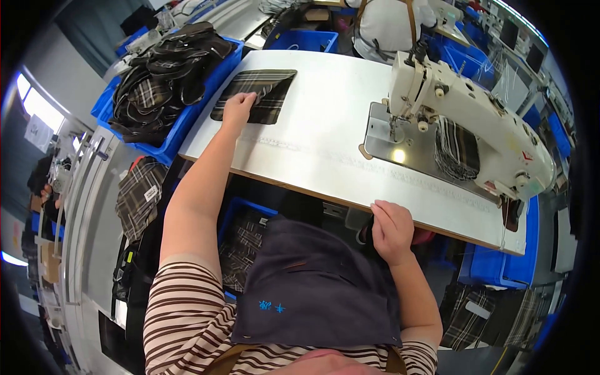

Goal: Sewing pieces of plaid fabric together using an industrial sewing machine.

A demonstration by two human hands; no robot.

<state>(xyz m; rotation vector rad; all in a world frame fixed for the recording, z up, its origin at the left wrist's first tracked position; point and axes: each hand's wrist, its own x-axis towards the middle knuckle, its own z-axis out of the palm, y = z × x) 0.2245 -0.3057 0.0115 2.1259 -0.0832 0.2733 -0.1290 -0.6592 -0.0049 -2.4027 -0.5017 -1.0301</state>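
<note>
Brown-striped pale sleeves, dark apron, blue embroidery

Co-worker cut off at top; left hand seemingly hides some plaid cloth

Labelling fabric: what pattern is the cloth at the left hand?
The cloth is dark plaid with pale lines, clearest in head view.

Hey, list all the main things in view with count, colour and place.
Sewing machine: one, white, table's right.
Worktable: one, white, centre.
Plaid fabric piece: one, dark, table's left.
Plaid fabric stack: one, dark, under machine arm.
Bins: several, blue, around the table.
Fabric heap: one, dark, left bin.
Labelled plaid cloth: one, brownish, below left bin.
Co-worker: one, pale top, beyond table.
Apron: one, dark, worn.
Left hand: one, bare, pinching the plaid piece.
Right hand: one, bare, table's front edge.
</note>
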